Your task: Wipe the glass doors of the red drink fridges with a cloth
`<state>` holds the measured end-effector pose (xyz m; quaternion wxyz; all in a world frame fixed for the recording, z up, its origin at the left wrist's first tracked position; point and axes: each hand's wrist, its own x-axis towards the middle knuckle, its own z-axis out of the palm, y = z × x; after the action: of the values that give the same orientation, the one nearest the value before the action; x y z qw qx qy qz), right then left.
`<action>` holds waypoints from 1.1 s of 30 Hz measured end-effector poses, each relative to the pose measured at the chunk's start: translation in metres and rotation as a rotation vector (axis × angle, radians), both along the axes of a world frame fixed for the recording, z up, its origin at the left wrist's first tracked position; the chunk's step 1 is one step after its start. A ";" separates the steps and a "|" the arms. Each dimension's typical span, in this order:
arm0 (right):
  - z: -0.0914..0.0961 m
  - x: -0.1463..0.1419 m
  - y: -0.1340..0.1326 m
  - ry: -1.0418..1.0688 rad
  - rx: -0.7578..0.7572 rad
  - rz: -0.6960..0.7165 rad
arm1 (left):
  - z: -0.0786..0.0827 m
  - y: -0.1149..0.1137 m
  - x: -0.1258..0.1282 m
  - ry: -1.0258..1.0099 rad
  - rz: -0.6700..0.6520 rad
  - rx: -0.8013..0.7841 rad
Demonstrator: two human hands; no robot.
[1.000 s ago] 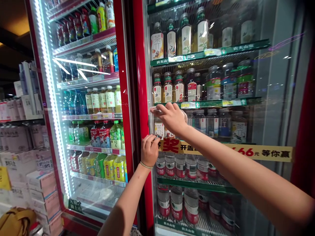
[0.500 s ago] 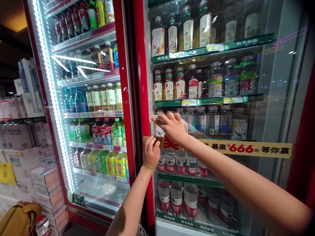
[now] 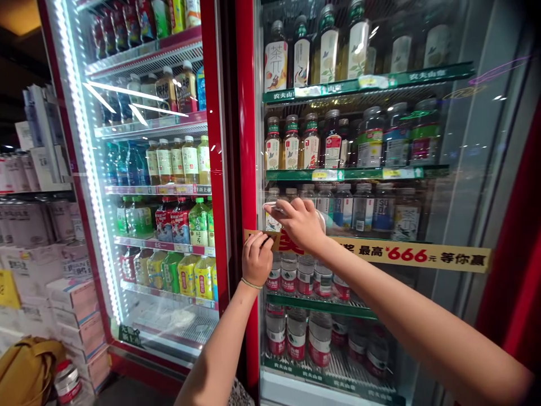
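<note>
In the head view my right hand (image 3: 301,224) presses against the glass door (image 3: 426,299) of the right-hand fridge. Its fingers are closed on a thin white cloth (image 3: 323,221), which shows at the fingertips and beside the palm; most of it is hidden. Lower and to the left, my left hand (image 3: 257,258) is curled at the door's red frame (image 3: 248,141), by the left end of a yellow printed strip (image 3: 382,251). A small dark part shows at its fingertips; I cannot make out exactly what they grip.
Behind the glass, bottled drinks (image 3: 323,152) stand on green-edged shelves. A second lit fridge (image 3: 213,169) with drinks is on the left. Stacked cartons (image 3: 78,301), a mustard-coloured bag (image 3: 29,369) and a red-capped bottle (image 3: 67,383) stand at the far left.
My right hand has shifted slightly right and down along the glass with the white cloth. My left hand stays at the red frame. The camera view has tilted a little.
</note>
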<state>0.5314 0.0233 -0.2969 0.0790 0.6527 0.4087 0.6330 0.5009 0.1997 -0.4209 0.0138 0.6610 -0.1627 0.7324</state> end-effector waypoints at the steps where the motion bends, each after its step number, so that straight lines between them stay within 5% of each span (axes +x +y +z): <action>1: -0.001 0.000 -0.001 0.006 -0.031 0.010 | 0.000 0.000 0.000 -0.002 0.002 0.000; 4: -0.003 0.000 -0.006 0.009 -0.117 0.022 | 0.000 0.000 0.000 -0.002 0.008 -0.001; 8: -0.006 0.000 -0.015 0.010 0.003 -0.012 | 0.001 0.000 -0.001 -0.005 -0.004 0.003; 11: -0.008 0.003 -0.027 -0.003 -0.106 0.005 | 0.001 0.001 -0.001 -0.003 -0.006 0.004; 15: -0.012 0.008 -0.046 0.027 0.080 -0.038 | 0.000 0.002 -0.001 0.018 -0.005 0.000; 19: -0.022 0.011 -0.063 0.010 -0.071 -0.053 | 0.000 0.003 0.000 0.012 0.006 0.013; 23: -0.034 0.011 -0.074 -0.009 0.181 -0.095 | 0.001 0.003 -0.001 -0.006 0.012 0.025; 27: -0.045 0.011 -0.083 -0.012 0.076 -0.051 | 0.004 0.001 -0.003 0.007 0.015 0.018; 31: -0.063 0.012 -0.084 0.004 0.343 -0.079 | 0.006 -0.018 -0.007 0.046 0.025 -0.032; 33: -0.075 0.012 -0.086 -0.006 0.362 -0.062 | 0.006 -0.032 -0.009 0.088 0.023 -0.020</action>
<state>0.5434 -0.0628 -0.3714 -0.0190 0.6669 0.2674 0.6953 0.4917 0.1678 -0.4151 0.0191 0.6941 -0.1469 0.7045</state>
